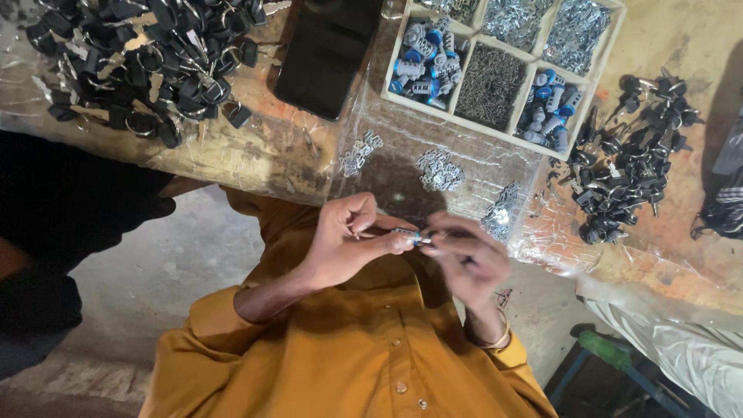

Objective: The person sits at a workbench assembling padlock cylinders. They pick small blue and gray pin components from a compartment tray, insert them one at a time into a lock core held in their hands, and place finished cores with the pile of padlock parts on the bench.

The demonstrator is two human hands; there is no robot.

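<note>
part: small silver-blue cylinder (410,234), mid-frame, held in the air over the table edge and above the lap
left hand (348,240): thumb and fingers pinched tight on the part's body
right hand (468,263): blurred; fingertips look closed on the part's right end, can't make out any smaller bit in them
hands: together, meeting at the part
tray (457,120): upper middle, split into compartments; blue-grey cylinders (426,66) like the held one, dark pins (489,81), silver bits in the top cells
bits (439,170): small silver heaps on the plastic sheet (402,131), just above the hands
keys (147,62): black-headed pile upper left, a second pile at right
phone (329,54): dark slab, top centre, lying flat
grip advice: my read is that the left hand should stay still as the vice and only the right fingertips should work
drop risk: the part hangs off the table edge; holding it further over the sheet would let anything that slips land there, not on the floor
sight advice: tilting the part's end towards the eyes would probably help, the bits are tiny
</note>
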